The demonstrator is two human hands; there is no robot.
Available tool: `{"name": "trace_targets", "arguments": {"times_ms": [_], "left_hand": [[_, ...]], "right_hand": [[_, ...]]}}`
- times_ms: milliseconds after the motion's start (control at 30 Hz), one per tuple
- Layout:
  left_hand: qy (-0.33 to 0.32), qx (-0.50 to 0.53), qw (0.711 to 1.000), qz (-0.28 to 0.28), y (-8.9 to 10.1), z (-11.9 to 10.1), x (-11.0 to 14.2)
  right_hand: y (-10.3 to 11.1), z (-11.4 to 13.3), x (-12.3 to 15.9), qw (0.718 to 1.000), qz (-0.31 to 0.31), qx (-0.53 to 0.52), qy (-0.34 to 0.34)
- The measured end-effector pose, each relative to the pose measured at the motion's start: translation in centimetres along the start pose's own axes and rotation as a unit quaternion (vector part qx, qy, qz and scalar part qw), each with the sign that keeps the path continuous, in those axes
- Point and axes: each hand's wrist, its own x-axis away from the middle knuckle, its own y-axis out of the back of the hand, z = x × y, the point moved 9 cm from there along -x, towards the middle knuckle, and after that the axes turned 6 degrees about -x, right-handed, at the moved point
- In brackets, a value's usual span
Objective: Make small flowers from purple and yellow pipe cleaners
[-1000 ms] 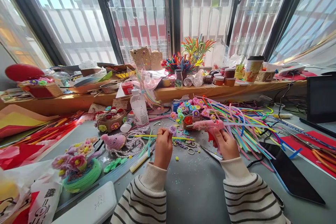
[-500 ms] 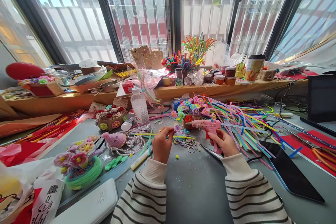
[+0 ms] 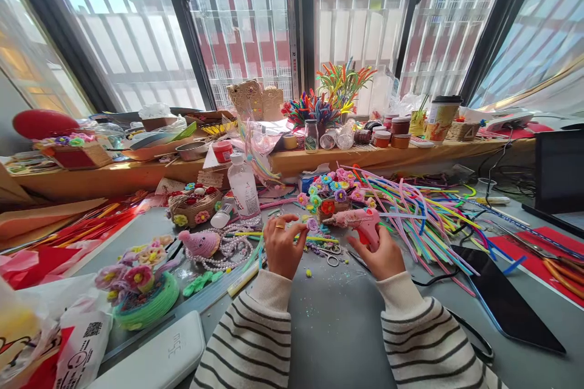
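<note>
The left hand (image 3: 285, 247) is pinching the lilac flower (image 3: 312, 224) between thumb and index finger, its other fingers curling above. A ring (image 3: 280, 226) is showing on one finger. The right hand (image 3: 384, 253) is resting at the handle of the pink glue gun (image 3: 360, 219), with the thumb pointing away to the left; whether the fingers are closing on the handle cannot be told. The two hands are staying apart, and the flower is sitting between them, near the gun's nozzle and above the middle of the worktop (image 3: 337, 328).

The nozzle is pointing left, toward the flower. A pale glue stick (image 3: 401, 215) is projecting from the rear of the gun, extending over a pile of coloured pipe cleaners (image 3: 422, 237). Directly behind the gun, a box (image 3: 335, 209) is carrying a cluster of small multicoloured flowers (image 3: 340, 185).

Small scissors (image 3: 333, 256) are lying flat between the hands, handles toward the wearer. Left of the left hand, pearl beads (image 3: 239, 252) are lying in loops beside a pink toy (image 3: 203, 243); a clear bottle (image 3: 244, 189) is standing upright behind them. A green pot (image 3: 150, 304) is holding larger flowers at the left — a white power bank (image 3: 155, 355) is lying in front of it. A black phone (image 3: 508, 301) is lying on the right side, near a red sheet (image 3: 533, 249).

Along the rear, a ledge (image 3: 296, 164) is supporting jars (image 3: 400, 132), a lidded cup (image 3: 442, 118) and a pan (image 3: 191, 150).
</note>
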Motion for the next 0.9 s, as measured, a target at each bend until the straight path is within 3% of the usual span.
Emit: {"name": "trace_targets", "arguments": {"times_ms": [133,433,900], "left_hand": [[-0.014,-0.002,1.000,-0.006,0.4,-0.6,0.0],[-0.003,-0.015,1.000,-0.014,0.8,-0.7,0.2],[-0.004,-0.013,1.000,-0.012,0.7,-0.8,0.2]], "right_hand": [[0.0,0.2,0.1,0.999,-0.011,0.028,0.024],[-0.8,0.4,0.1,0.982,-0.019,0.100,0.156],[-1.1,0.2,0.4,0.973,-0.038,0.122,0.192]]}}
